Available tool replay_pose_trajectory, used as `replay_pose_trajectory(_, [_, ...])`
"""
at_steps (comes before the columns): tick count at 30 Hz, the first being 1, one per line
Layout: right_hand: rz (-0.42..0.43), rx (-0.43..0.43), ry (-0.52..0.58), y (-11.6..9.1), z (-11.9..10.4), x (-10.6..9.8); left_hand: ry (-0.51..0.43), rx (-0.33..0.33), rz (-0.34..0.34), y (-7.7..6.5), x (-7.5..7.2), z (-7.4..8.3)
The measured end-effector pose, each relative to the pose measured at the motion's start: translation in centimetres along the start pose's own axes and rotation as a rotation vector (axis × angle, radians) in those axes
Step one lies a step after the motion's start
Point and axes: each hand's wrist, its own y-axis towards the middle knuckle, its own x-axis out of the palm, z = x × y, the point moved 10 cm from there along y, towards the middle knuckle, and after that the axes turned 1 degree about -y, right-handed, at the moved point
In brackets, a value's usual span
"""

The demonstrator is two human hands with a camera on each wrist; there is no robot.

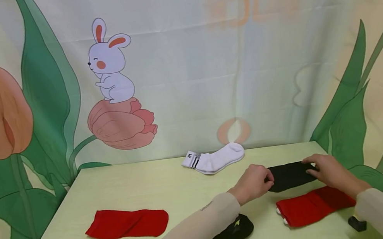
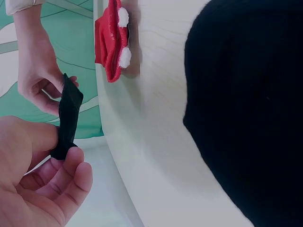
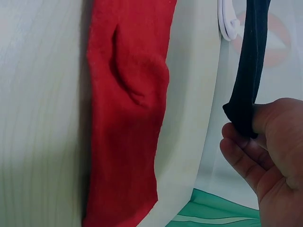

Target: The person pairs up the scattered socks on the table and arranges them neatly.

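A black sock is stretched flat between my two hands, above the right part of the table. My left hand pinches its left end between thumb and fingers. At the opposite end, my right hand pinches the cloth, as the right wrist view also shows with the sock hanging edge-on. Just below the held sock lies a red sock with white tufts at one end. Under my left forearm rests another black sock, partly hidden by the sleeve; it looms large in the left wrist view.
A white sock with black stripes lies at the table's back edge. Another red sock is spread flat on the left. A small dark object sits beside my right sleeve. Behind the table hangs a printed curtain.
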Motion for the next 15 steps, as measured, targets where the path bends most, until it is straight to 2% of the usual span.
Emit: replay_pose_trajectory(15, [-0.036, -0.009, 0.011, 0.4, -2.3, 0.2, -0.064, 0.019, 0.015, -2.2, -1.4, -1.0])
